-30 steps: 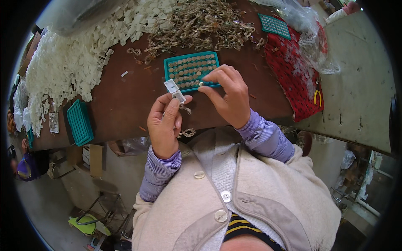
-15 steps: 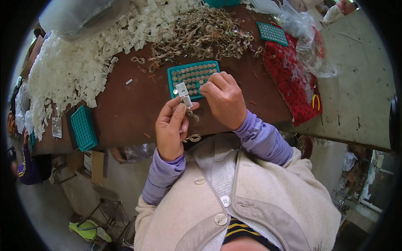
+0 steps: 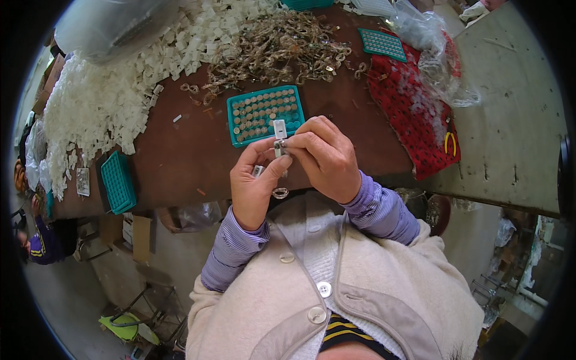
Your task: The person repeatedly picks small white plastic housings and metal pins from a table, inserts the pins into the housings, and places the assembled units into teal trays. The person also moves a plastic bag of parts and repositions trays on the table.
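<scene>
My left hand [image 3: 255, 186] pinches a small white plastic battery case [image 3: 279, 129] upright, its hinged lid folded up. A second white case [image 3: 257, 171] shows between the same hand's fingers, and a small coil of thin wire [image 3: 280, 192] hangs beneath. My right hand [image 3: 327, 157] has its fingertips together at the first case's lower half. A shiny bit of metal, seemingly a button cell [image 3: 278, 144], shows there, mostly covered by fingers. Just beyond both hands lies a teal tray [image 3: 231, 129] with rows of round silver button cells; several pockets at its right end hold none.
White plastic cases [image 3: 96, 102] are heaped at left, tangled wire coils [image 3: 282, 48] at the back. A teal tray stack [image 3: 118, 183] stands front left. At right lie a red patterned cloth [image 3: 408, 114], another teal tray [image 3: 382, 44] and yellow-handled pliers [image 3: 450, 144]. Someone in purple [image 3: 45, 243] sits far left.
My right hand has come away from the tray to the white case in my left hand. My left hand has shifted slightly right, turning the case more upright. The view has shifted slightly.
</scene>
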Available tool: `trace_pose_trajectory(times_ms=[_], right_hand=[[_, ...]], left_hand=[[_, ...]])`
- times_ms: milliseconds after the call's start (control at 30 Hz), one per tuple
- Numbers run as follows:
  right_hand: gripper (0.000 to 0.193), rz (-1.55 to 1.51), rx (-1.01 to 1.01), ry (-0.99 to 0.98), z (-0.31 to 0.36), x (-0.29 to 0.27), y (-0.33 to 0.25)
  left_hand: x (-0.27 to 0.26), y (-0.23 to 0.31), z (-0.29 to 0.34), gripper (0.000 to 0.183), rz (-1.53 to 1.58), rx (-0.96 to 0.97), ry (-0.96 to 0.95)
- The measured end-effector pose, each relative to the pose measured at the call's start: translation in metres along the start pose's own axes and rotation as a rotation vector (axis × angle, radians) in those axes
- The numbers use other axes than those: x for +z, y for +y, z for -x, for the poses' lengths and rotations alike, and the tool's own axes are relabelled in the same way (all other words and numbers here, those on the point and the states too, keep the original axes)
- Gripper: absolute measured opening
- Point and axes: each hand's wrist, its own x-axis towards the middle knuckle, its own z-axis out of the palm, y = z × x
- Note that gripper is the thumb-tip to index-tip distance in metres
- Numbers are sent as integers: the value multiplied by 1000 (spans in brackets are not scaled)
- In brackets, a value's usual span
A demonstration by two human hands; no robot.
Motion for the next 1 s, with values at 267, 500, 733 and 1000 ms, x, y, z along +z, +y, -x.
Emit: trace_pose_trajectory(times_ms=[267, 500, 733, 1000], right_hand=[[19, -37, 120, 19, -1, 16, -4], [21, 15, 28, 17, -2, 22, -6], [26, -2, -24, -46, -6, 19, -3], [26, -97, -34, -43, -8, 31, -6]], left_hand=[[-17, -5, -5, 31, 116, -90, -12], [-26, -9, -8, 32, 166, -126, -20], [-26, -5, -6, 33, 66, -7, -52], [-39, -6, -8, 29, 125, -182, -80]])
